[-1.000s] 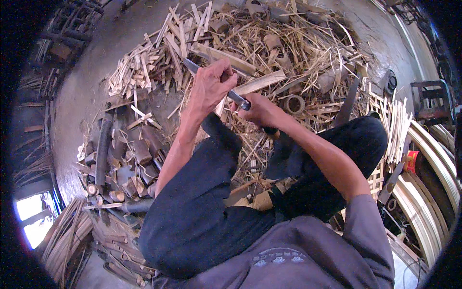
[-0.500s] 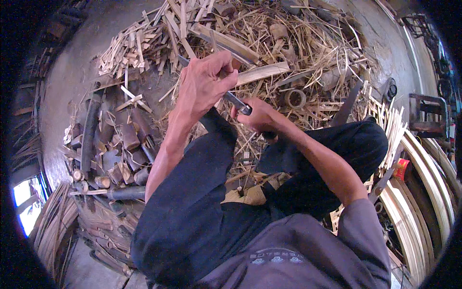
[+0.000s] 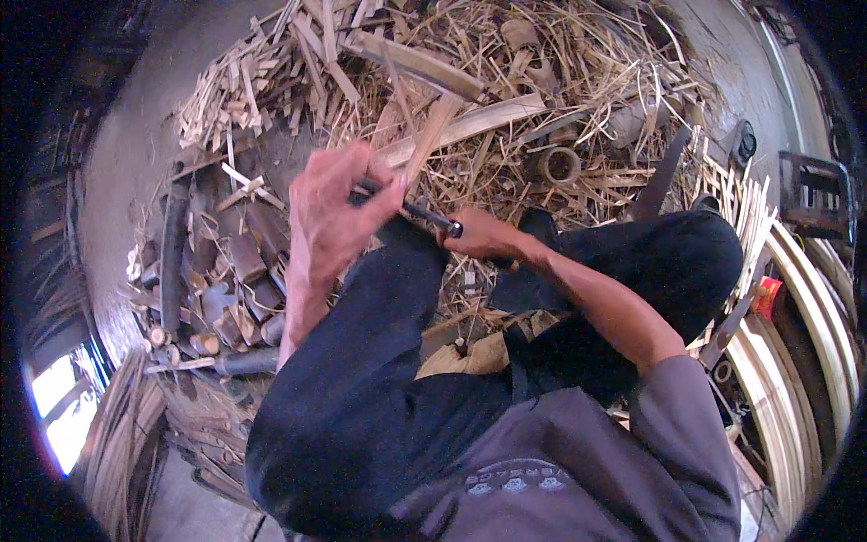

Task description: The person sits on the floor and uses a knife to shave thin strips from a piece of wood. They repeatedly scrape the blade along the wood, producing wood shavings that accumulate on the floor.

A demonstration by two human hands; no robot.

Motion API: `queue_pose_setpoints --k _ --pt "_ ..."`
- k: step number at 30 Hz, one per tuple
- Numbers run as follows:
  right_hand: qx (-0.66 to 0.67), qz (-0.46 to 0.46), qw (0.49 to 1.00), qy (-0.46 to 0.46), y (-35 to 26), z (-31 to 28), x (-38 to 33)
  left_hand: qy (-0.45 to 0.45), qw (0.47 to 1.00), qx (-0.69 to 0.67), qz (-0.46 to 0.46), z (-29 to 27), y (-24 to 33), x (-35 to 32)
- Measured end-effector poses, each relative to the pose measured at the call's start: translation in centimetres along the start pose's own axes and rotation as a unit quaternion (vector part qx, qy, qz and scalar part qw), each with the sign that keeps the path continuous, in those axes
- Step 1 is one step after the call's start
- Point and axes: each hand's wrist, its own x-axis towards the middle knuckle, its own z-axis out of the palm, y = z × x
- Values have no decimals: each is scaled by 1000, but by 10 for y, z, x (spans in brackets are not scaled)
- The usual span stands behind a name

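Observation:
My right hand [image 3: 488, 237] is wrapped round the handle of a knife, and its dark blade [image 3: 423, 213] points left, toward my other hand. Above my left knee, my left hand [image 3: 330, 203] is closed in a pinch at the blade's far part. A flat bamboo strip [image 3: 435, 134] runs away from its thumb and fingertips, crossing the blade's line. My fingers hide the strip's near end and part of the blade.
Bamboo shavings [image 3: 614, 68] and a heap of short split pieces [image 3: 239, 95] lie ahead. Cut bamboo sections [image 3: 244, 257] are piled left. A saw blade [image 3: 662, 176] stands beyond my right knee. Long pale strips [image 3: 768, 379] curve along the right, near a wooden stool [image 3: 817, 199].
My left hand has moved left and nearer to me. The bamboo strip now shows beyond its fingertips. My right hand has come slightly nearer with the knife still in it.

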Motion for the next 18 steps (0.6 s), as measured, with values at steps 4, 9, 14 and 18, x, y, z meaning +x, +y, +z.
queue_pose_setpoints --k 4,9,14,18 --pt "-3 -68 998 8 -22 25 2 81 986 -145 3 -20 -30 -34" --pt "-44 1 999 26 -33 25 6 96 993 -2 -65 -24 -30 -10" --pt "-60 12 998 21 -9 20 19 92 995 -28 9 16 -48 45" --pt "39 28 998 -33 -31 6 23 48 944 -301 -128 17 -59 62"
